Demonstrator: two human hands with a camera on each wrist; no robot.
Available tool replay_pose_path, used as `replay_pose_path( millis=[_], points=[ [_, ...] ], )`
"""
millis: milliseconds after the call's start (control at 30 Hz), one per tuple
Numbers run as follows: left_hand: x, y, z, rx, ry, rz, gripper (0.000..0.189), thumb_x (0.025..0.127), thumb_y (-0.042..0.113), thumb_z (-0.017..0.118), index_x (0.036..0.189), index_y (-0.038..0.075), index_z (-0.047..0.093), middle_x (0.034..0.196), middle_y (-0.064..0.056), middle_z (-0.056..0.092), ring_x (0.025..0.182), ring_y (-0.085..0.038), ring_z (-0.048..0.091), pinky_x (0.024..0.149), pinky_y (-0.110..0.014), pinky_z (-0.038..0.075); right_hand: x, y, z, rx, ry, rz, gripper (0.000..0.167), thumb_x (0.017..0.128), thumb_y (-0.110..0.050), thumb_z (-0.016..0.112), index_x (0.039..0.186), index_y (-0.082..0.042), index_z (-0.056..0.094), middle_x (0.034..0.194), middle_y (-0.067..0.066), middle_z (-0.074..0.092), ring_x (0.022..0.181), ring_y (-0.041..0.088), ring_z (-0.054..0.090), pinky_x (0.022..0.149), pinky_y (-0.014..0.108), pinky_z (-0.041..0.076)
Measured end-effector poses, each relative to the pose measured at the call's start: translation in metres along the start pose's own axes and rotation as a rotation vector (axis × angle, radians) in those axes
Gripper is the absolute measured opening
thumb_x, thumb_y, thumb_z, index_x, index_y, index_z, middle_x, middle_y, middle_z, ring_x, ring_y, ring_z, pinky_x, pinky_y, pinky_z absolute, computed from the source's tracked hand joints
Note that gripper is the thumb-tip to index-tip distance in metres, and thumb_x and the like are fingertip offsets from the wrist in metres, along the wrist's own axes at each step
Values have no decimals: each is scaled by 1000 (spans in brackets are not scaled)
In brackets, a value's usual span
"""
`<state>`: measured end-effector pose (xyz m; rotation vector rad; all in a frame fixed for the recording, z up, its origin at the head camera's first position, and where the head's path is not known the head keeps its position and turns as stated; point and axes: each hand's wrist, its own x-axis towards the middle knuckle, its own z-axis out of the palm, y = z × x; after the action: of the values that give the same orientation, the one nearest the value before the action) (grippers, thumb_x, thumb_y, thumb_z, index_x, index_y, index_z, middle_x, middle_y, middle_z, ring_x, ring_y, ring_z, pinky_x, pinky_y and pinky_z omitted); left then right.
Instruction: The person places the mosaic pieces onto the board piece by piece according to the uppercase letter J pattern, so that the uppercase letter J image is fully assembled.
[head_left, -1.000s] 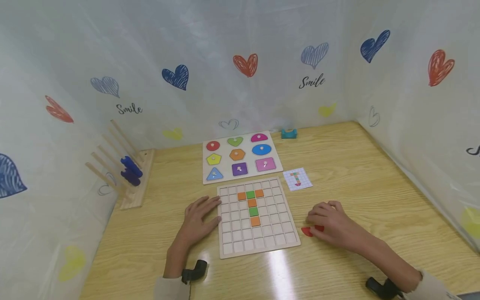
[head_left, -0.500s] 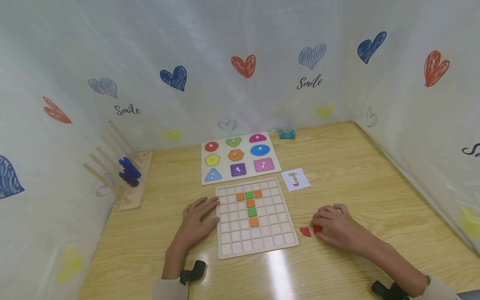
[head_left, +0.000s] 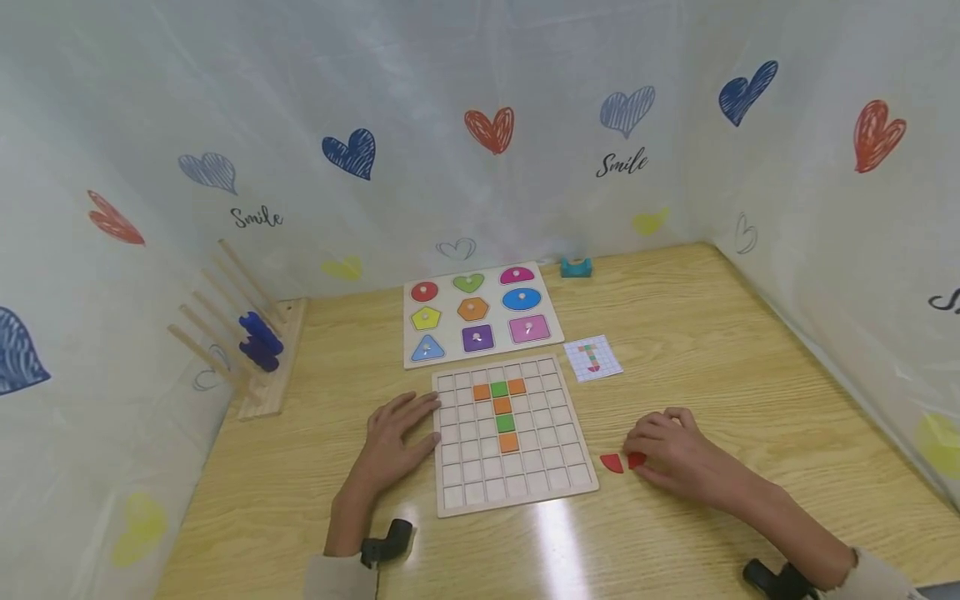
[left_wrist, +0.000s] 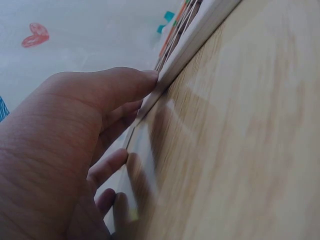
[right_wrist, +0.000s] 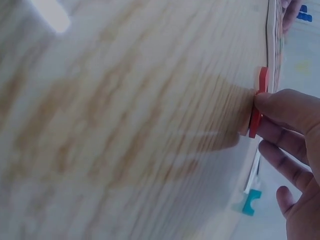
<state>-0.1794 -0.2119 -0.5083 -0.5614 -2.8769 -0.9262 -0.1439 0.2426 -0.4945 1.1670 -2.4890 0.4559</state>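
A wooden grid board (head_left: pixel 459 487) lies in front of me with several orange and green square tiles (head_left: pixel 502 406) set in a T shape. My left hand (head_left: pixel 393 437) rests at the board's left edge, its thumb and fingertips touching the rim, as the left wrist view also shows. Right of the board, my right hand (head_left: pixel 675 454) pinches a red piece (right_wrist: pixel 255 122) between thumb and fingers, low at the tabletop; the fingers partly cover it. Just left of it lies a loose red quarter-circle tile (head_left: pixel 612 463), apart from the held one.
A pattern card (head_left: pixel 593 358) lies by the board's upper right corner. Behind the board is a knobbed shape puzzle (head_left: pixel 442 321). A wooden peg stand (head_left: pixel 270 392) with blue pieces is at the left, and a small teal block (head_left: pixel 576 267) at the back.
My right hand has shifted slightly right with the red piece, leaving a gap to the other red tile. The left hand has stayed at the board's edge.
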Motion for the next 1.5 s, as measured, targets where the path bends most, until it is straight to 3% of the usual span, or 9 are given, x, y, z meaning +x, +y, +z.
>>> replay_pose_path(
  millis=[500, 767, 1500],
  points=[
    [-1, -1, -1, -7, 3, 0, 51, 92, 32, 70, 141, 20, 60, 149, 8, 51, 142, -29, 34, 111, -60, 15, 17, -4, -1, -4, 20, -31, 29, 66, -8, 85, 87, -21, 71, 92, -10, 66, 91, 14, 59, 81, 45, 35],
    [0, -1, -2, -20, 1, 9, 51, 92, 32, 70, 141, 19, 60, 149, 7, 51, 143, -29, 33, 112, -60, 14, 28, -7, 2, 49, 47, -67, 31, 64, -7, 86, 90, -17, 73, 92, -7, 67, 90, 15, 59, 82, 46, 35],
    [2, 0, -1, 4, -14, 4, 51, 93, 34, 68, 142, 22, 59, 150, 8, 50, 143, -28, 33, 111, -59, 17, 59, -23, 12, 158, 12, -119, 25, 70, -7, 84, 92, -15, 73, 93, -10, 69, 95, 15, 58, 84, 44, 34]
  ],
)
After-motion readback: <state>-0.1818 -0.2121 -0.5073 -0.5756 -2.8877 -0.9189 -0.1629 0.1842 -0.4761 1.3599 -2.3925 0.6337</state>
